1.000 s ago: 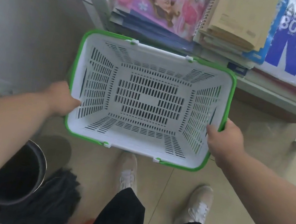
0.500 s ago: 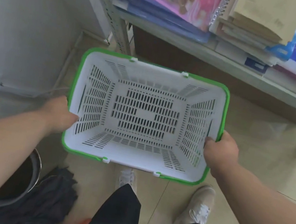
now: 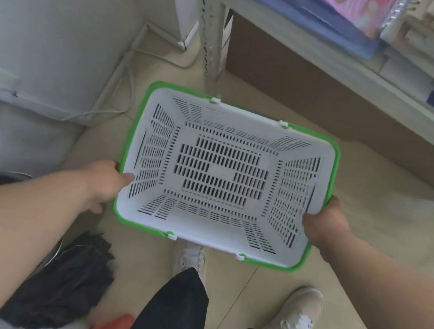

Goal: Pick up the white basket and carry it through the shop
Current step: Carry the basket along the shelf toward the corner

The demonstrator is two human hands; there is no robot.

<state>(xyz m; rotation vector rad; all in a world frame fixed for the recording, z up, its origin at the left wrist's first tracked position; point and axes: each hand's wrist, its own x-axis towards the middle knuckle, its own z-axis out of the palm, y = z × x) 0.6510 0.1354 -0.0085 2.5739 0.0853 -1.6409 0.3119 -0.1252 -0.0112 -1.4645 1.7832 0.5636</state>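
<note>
Gripping the two short ends, the left hand (image 3: 105, 180) and right hand (image 3: 324, 222) are closed over the green rim of the white basket (image 3: 225, 177), thumbs laid inside its walls. The basket is held off the tiled floor (image 3: 371, 215), above a white shoe (image 3: 190, 259), near the metal shelf post (image 3: 211, 22). It is a rectangular tub of smooth, rigid plastic, pierced by rows of narrow slots, corners rounded. Its mouth is turned upward; its long axis is laid left to right, slightly skewed.
</note>
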